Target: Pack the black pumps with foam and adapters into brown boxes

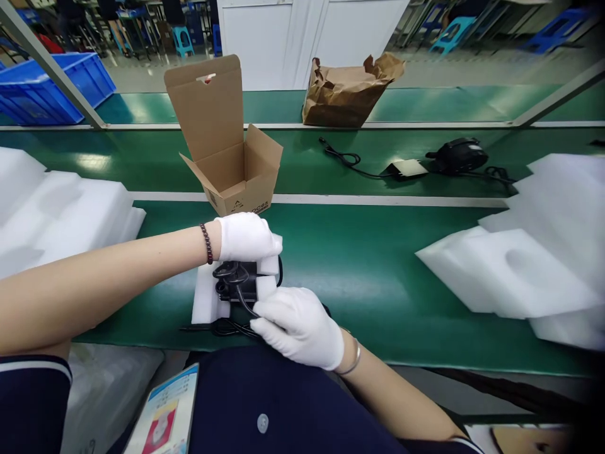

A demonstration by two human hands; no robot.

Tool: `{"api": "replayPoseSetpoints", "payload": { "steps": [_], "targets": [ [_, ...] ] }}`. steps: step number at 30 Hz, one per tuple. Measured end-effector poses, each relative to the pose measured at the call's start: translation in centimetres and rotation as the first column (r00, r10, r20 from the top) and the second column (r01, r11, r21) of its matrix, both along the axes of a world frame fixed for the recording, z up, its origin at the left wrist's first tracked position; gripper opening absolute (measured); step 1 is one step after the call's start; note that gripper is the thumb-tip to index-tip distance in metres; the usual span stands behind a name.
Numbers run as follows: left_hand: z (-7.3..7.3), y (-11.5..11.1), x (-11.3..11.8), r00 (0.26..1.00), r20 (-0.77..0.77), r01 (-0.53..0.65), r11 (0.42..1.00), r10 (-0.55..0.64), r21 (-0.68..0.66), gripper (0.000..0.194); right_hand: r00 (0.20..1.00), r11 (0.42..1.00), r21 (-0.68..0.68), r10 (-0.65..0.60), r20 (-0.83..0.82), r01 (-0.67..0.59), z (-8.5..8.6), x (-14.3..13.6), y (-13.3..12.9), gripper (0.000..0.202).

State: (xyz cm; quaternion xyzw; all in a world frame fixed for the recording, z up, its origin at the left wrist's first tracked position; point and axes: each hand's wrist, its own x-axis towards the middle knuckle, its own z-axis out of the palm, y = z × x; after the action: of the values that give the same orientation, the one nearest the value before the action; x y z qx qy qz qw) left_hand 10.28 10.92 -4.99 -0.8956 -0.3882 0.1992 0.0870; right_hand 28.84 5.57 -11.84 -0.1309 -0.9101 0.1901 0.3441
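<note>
My left hand (248, 237), in a white glove, is closed over the top end of a white foam insert (268, 265). My right hand (300, 325), also gloved, has its thumb and fingers closed on a black cable (244, 302). Between the hands sits a black power adapter (246, 285) with part of the cable coiled on it, and white foam on both sides of it. Another foam part (206, 296) lies along the adapter's left. More black cable (227, 326) rests near the table's front edge. My left hand covers the far end of the adapter.
Behind my left hand stands an open cardboard box (255, 189). White foam pieces are stacked at left (70, 208) and right (529, 258). Farther back are a black device with a cable (458, 156), a brown paper bag (340, 98) and a blue crate (57, 88).
</note>
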Motion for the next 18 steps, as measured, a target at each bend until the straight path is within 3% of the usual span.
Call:
{"api": "replayPoseSetpoints", "payload": {
  "steps": [3,6,9,13,16,17,18],
  "targets": [
    [-0.1,0.5,0.2,0.999,0.034,0.041,0.999,-0.042,0.005,0.018,0.999,0.994,0.103,-0.047,0.0,0.047,-0.4,-0.7,-0.1,0.026],
    [-0.8,0.4,-0.1,0.991,0.094,0.087,0.995,-0.092,0.049,0.016,0.989,0.984,0.161,-0.098,0.109,0.08,0.2,-0.6,-0.4,0.026],
    [-2.1,-0.6,-0.5,0.991,0.118,0.053,0.992,-0.067,0.117,0.021,0.944,0.984,0.176,-0.038,0.329,-0.022,1.9,-0.3,-1.2,0.031],
    [-3.8,-2.3,-0.2,0.989,0.096,-0.131,0.969,0.113,0.211,0.036,0.856,0.96,0.159,0.124,0.503,-0.232,4.5,0.2,-2.2,0.02],
    [-4.4,-2.7,0.1,0.977,0.106,-0.206,0.947,0.185,0.247,0.042,0.855,0.919,0.045,0.346,0.386,-0.392,4.8,0.9,-1.2,0.019],
    [-4.4,-2.7,-0.1,0.973,0.119,-0.22,0.949,0.198,0.226,0.043,0.895,0.937,-0.009,0.337,0.293,-0.35,4.3,1.3,-0.3,0.02],
    [-4.2,-2.7,-0.4,0.968,0.144,-0.23,0.955,0.205,0.185,0.041,0.947,0.969,-0.081,0.246,0.206,-0.234,3.6,1.6,0.7,0.02]
  ]
}}
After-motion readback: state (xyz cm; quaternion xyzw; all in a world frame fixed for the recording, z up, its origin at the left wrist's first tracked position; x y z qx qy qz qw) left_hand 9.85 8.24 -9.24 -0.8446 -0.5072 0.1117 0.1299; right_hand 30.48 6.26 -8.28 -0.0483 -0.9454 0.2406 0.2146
